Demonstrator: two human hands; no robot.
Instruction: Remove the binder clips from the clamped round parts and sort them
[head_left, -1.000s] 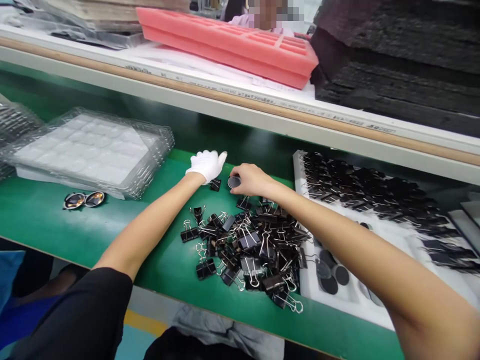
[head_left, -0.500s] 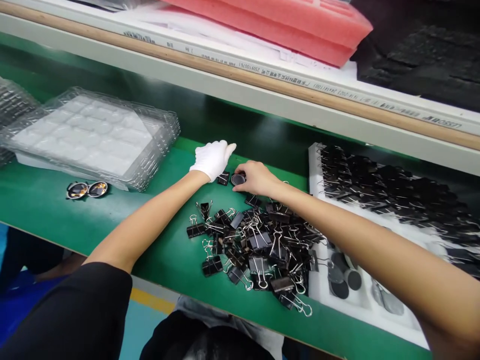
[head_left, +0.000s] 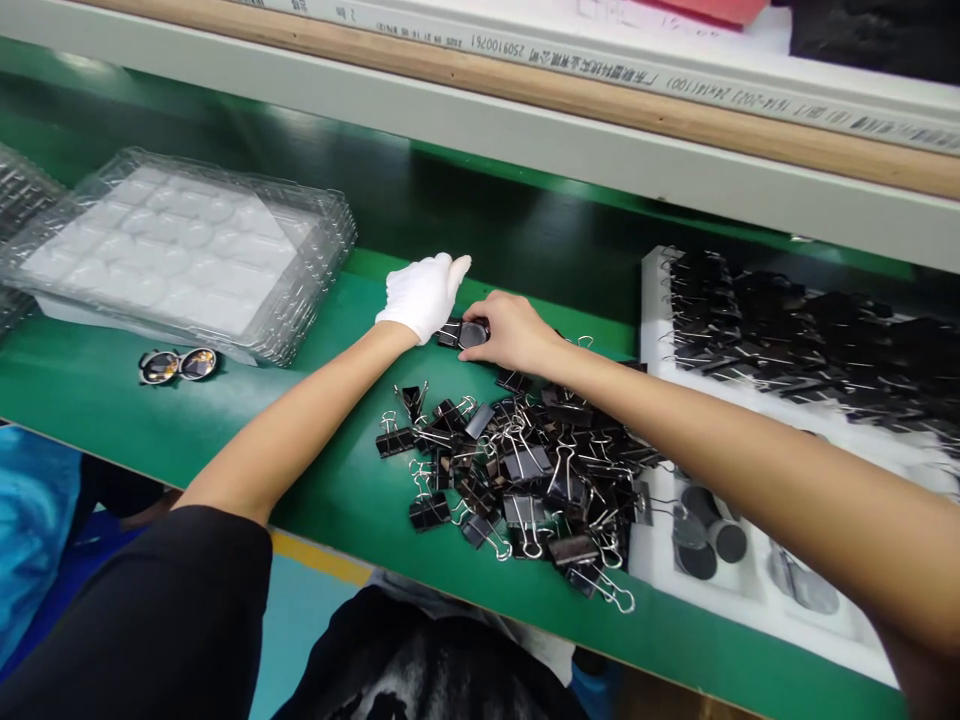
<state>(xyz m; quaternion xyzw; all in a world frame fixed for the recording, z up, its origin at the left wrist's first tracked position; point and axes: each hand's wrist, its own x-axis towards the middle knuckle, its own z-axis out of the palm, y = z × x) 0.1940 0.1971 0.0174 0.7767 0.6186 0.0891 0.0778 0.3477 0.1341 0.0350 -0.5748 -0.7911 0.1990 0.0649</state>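
Dark round disc (head_left: pixel 474 333) sits pinched at its right edge between the thumb and fingers of our right hand (head_left: pixel 514 335), most of its face jutting toward our white-gloved left hand (head_left: pixel 421 295). Just left of the disc, a black binder clip (head_left: pixel 449 335) pokes out beside the glove; whether we grip it there, we cannot tell. Nearer us lies a heap of clips (head_left: pixel 529 465).

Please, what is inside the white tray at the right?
The white tray holds black clips in its far part and dark discs nearer. The right forearm hides part of it; contents there cannot be seen.
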